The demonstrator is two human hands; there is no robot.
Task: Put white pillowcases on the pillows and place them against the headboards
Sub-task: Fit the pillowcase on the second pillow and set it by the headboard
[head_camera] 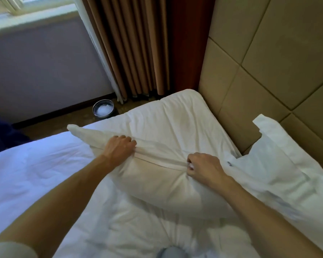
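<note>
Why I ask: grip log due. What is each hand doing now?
Left hand: closed, gripping the pillow along its near edge.
Right hand: closed, pinching the same edge.

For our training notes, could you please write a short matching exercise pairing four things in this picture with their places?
Things: 1 left hand; 2 right hand; 3 metal bin; 4 curtain.
Places: A on the floor by the wall; B hangs beside the headboard; C grips the seam of the pillow on the headboard side; D grips that seam on the window side.
Pairs: 1-D; 2-C; 3-A; 4-B.
</note>
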